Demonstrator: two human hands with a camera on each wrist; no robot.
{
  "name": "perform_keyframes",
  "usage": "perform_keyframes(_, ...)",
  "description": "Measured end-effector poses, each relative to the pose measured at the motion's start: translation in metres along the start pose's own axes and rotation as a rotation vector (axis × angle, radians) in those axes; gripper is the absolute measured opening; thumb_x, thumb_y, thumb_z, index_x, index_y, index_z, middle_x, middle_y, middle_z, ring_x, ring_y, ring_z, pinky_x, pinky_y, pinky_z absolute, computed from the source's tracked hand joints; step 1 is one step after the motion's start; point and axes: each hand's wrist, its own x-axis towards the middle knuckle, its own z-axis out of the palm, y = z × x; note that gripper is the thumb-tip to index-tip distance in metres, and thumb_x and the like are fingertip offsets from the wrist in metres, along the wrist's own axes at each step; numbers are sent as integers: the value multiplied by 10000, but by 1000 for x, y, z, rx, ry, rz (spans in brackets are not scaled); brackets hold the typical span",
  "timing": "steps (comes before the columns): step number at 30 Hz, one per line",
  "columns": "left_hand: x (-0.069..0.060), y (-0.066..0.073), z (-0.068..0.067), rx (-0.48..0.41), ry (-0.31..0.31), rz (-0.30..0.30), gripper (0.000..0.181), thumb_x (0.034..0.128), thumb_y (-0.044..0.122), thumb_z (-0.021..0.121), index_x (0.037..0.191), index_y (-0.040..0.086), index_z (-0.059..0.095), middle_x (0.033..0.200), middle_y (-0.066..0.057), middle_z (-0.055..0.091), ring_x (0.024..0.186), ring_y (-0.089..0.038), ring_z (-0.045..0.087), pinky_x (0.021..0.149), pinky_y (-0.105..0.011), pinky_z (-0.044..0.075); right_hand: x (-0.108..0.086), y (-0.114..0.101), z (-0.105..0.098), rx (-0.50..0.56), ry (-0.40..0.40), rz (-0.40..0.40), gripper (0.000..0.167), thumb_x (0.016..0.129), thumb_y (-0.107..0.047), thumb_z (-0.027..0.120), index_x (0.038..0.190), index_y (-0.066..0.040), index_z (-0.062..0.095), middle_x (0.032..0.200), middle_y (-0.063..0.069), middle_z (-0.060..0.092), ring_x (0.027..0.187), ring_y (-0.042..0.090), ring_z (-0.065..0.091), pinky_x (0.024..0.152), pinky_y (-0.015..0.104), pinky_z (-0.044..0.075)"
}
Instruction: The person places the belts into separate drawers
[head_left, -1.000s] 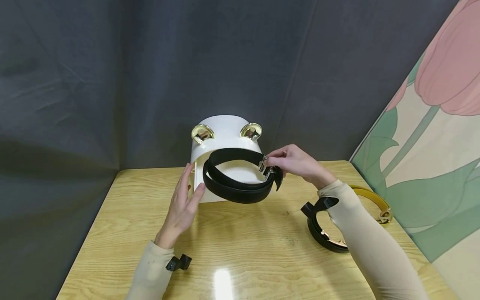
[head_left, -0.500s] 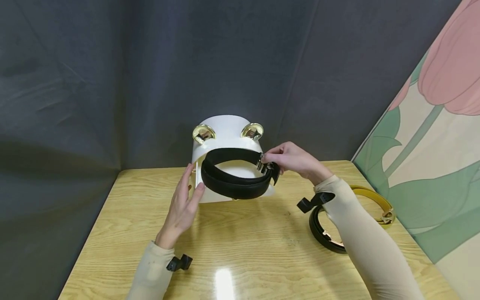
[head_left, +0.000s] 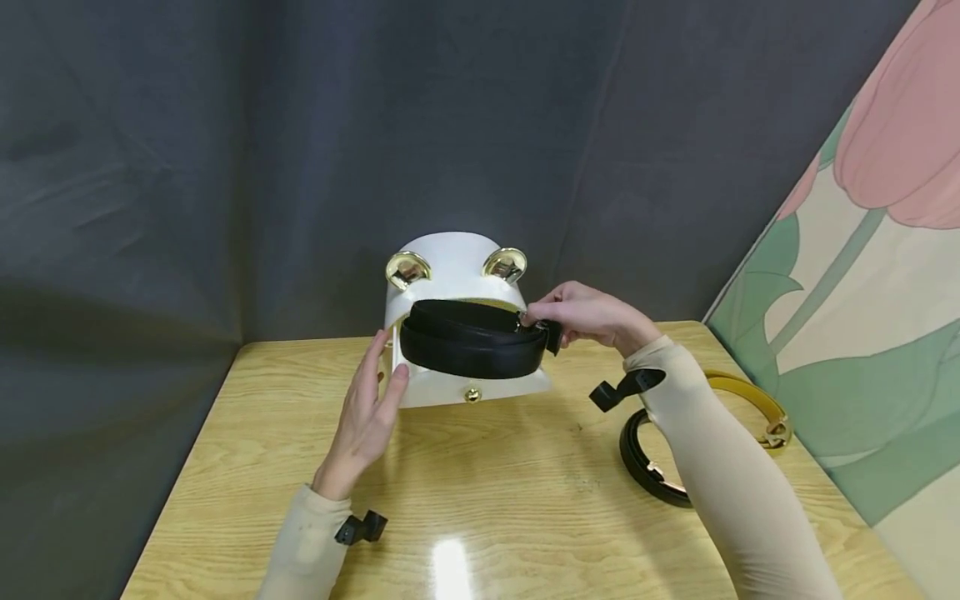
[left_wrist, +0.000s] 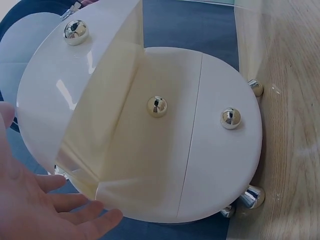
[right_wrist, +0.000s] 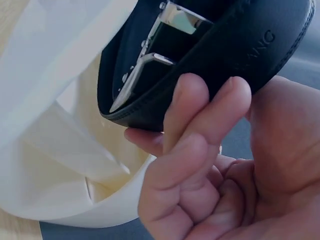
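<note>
A coiled black belt (head_left: pixel 472 354) is held at the mouth of a white rounded container (head_left: pixel 453 258) with gold knobs. My right hand (head_left: pixel 588 317) pinches the belt by its buckle end; in the right wrist view the fingers of that hand (right_wrist: pixel 200 165) curl against the black leather (right_wrist: pixel 220 65), close to the silver buckle (right_wrist: pixel 145 60). My left hand (head_left: pixel 363 417) touches the container's left side with extended fingers. The left wrist view shows that hand (left_wrist: pixel 55 200) beside the edge of the white container (left_wrist: pixel 165 165), its fingers spread and slightly bent.
On the right of the wooden table (head_left: pixel 510 500) lie a second black belt (head_left: pixel 645 467), partly behind my right forearm, and a yellow belt (head_left: pixel 757 404). A dark curtain (head_left: pixel 420 117) hangs behind, and a flower-patterned panel (head_left: pixel 862 333) stands on the right.
The black belt has tilted and moved slightly left and up, so its loop looks narrower and the container's front gold knob shows. My right hand has shifted a little left; my left hand has hardly moved.
</note>
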Motion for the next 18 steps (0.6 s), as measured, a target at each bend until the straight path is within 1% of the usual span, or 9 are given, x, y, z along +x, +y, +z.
perform_keyframes(3,0,0,1,-5,1,-6,702,1113,397,438,1702,86,218,1782,-145,198,1638,-373,217,1267,-642,314,3,2,-1,-4,-16,22,391,978,-264,661,1215,29,767,699,-82,567,482,6,520,520,145,482)
perform_keyframes(9,0,0,1,-12,-2,-13,705,1112,405,440,1701,85,223,1780,-142,209,1635,-371,231,1261,-640,328,8,7,0,29,-6,34,384,985,-251,643,1196,48,760,568,-111,516,484,0,507,525,141,470)
perform_keyframes(13,0,2,2,-7,2,-15,705,1113,411,437,1701,86,225,1781,-138,209,1635,-367,235,1262,-635,330,7,10,2,69,16,22,373,984,-231,659,1193,66,747,577,-114,549,497,-1,510,541,140,487)
perform_keyframes(16,0,4,4,-5,0,-10,700,1114,408,431,1700,83,226,1781,-145,204,1635,-377,230,1262,-645,324,5,12,6,98,57,16,370,983,-228,675,1197,68,740,597,-119,570,507,0,506,548,140,485)
perform_keyframes(18,0,5,5,-2,-2,-14,703,1114,414,433,1700,85,227,1783,-139,202,1635,-375,231,1264,-638,324,4,13,9,94,89,15,388,993,-251,684,1221,59,735,603,-120,567,524,9,508,562,153,488)
